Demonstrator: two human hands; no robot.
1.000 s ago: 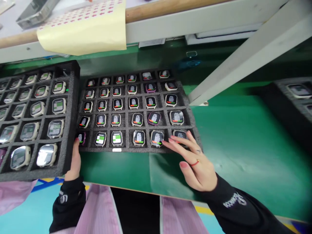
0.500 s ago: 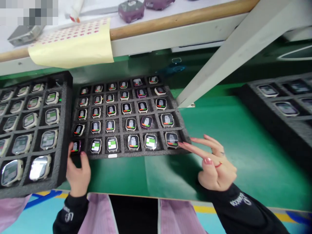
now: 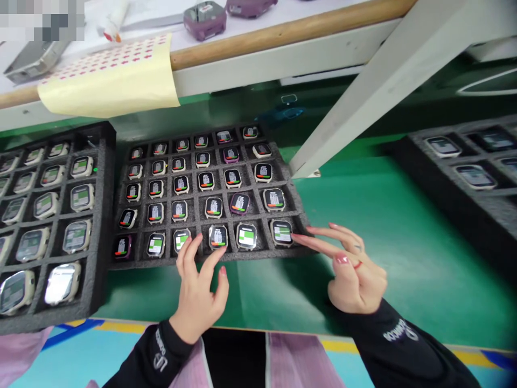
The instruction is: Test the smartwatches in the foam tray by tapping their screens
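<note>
A dark grey foam tray [image 3: 194, 207] on the green bench holds rows of smartwatch cases with lit screens. My left hand [image 3: 202, 291] is over its front row, fingers spread, the index fingertip at the lower edge of a beige watch [image 3: 218, 236] with a dark list on its screen. My right hand [image 3: 357, 269] has two fingers stretched out at the tray's front right corner. One fingertip touches, or nearly touches, the corner watch [image 3: 281, 233], whose screen is partly green and white. A purple watch [image 3: 123, 247] sits in the front left compartment. Neither hand holds anything.
Another foam tray [image 3: 100, 226] of watches stands higher on the left, and a third tray [image 3: 424, 178] is at the right. A slanted white post [image 3: 347, 97] rises behind the middle tray. Above runs a shelf with a wooden edge [image 3: 283, 33] and a yellow sticker sheet [image 3: 113, 91].
My left hand has left the purple watch at the front left and moved right to the middle of the front row. The corner watch's screen turned from a dark list to green and white.
</note>
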